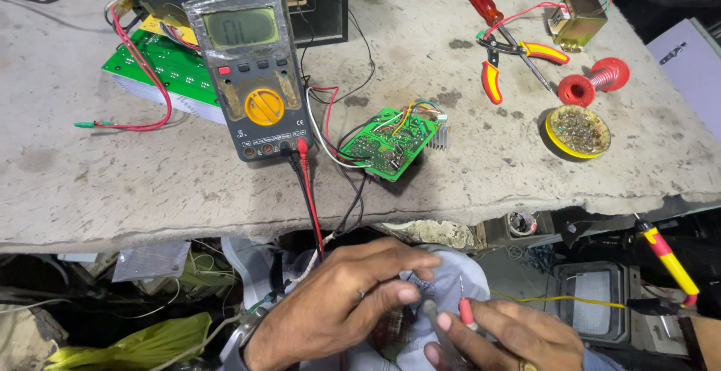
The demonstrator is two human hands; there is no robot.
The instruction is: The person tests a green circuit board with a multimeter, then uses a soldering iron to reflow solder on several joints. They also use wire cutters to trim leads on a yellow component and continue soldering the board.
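Head camera, looking down at my 2 hands below the worktop (90, 191) edge. My right hand (511, 333) has its grip closed on a red-tipped meter probe (466, 312), pinched between thumb and fingers, tip pointing up. My left hand (345, 296) curls over a small part in my lap; its fingers are bent around something, but I cannot tell what. Red and black leads (306, 191) run up from my hands to a grey multimeter (251, 74) with a yellow dial, standing on the worktop. Beside it lies a small green circuit board (394, 144) with coloured wires. Farther right sit yellow-handled pliers (518, 59), a red screwdriver (484, 3) and a red wire spool (597, 79). I judge this a probing step; next, the probe tip needs steady contact.
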